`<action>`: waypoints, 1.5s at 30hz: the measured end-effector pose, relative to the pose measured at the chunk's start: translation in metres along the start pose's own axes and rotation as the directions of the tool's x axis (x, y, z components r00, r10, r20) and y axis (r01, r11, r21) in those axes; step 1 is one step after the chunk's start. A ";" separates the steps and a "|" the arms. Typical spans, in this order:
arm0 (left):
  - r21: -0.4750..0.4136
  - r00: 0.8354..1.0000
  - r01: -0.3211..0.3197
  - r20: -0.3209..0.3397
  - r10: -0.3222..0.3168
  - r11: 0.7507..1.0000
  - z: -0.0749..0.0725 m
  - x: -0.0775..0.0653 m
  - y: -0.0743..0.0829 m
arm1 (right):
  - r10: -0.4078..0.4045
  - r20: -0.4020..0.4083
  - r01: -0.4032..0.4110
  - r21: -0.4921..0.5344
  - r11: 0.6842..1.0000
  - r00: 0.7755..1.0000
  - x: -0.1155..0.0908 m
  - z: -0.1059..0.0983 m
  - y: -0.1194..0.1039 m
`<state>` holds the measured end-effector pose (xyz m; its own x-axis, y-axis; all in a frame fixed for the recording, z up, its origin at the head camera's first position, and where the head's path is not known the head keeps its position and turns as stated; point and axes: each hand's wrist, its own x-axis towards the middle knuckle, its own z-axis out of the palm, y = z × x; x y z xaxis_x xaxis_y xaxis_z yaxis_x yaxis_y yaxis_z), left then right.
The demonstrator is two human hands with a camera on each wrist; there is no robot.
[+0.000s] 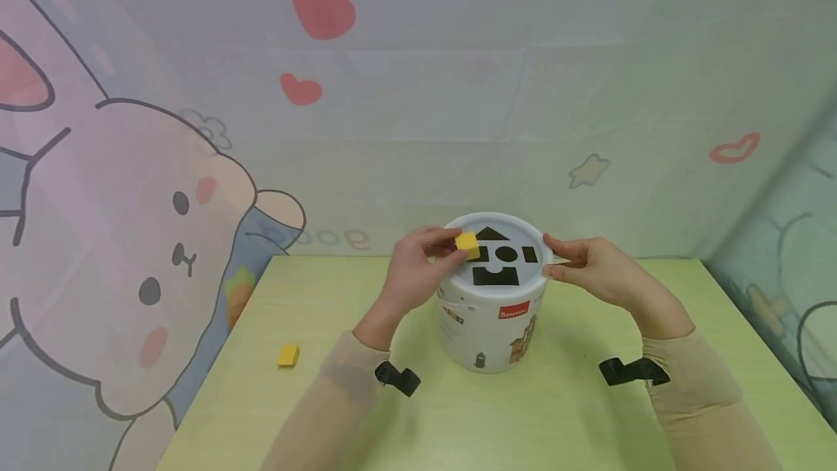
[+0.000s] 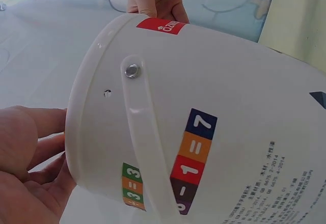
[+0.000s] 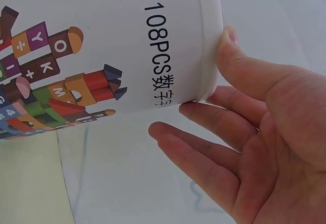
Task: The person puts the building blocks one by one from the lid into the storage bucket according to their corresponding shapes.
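A white bucket [image 1: 487,333] stands upright on the table, with a lid [image 1: 474,284] that has several dark shaped holes. My left hand [image 1: 418,267] pinches a yellow block [image 1: 467,244] between thumb and fingers, just over the lid's left part beside a square hole. In the left wrist view the bucket's rim hides that block, and the left hand [image 2: 35,158] shows behind it. On the other side, my right hand [image 1: 598,271] holds the lid's right rim with thumb and fingertips. The right wrist view shows the thumb [image 3: 232,51] against the rim, with the lower fingers spread away.
Another yellow block [image 1: 288,355] lies on the pale green table [image 1: 484,420], left of the bucket. A plastic handle [image 2: 145,127] hangs down the bucket's side. Behind the table rises a printed cloth backdrop [image 1: 418,115] with hearts and a large rabbit.
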<state>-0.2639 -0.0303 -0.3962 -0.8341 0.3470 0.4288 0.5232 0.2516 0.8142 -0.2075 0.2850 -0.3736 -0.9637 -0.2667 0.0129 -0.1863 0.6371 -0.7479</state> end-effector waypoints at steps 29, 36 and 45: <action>0.288 0.997 0.046 0.051 -0.064 0.956 0.016 0.019 0.008 | 0.000 0.005 0.000 0.007 1.000 1.000 0.007 -0.004 0.005; 0.369 0.995 0.035 0.070 -0.065 0.929 0.016 0.020 0.011 | -0.003 0.010 0.003 0.022 1.000 1.000 0.008 -0.004 0.006; 0.450 0.995 0.011 0.085 -0.055 0.893 0.018 0.019 0.014 | 0.006 0.005 -0.006 0.021 1.000 1.000 0.007 -0.003 0.007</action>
<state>-0.2690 -0.0044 -0.3833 -0.8437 0.4079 0.3489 0.5368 0.6349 0.5557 -0.2158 0.2902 -0.3764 -0.9639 -0.2664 0.0053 -0.1764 0.6230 -0.7621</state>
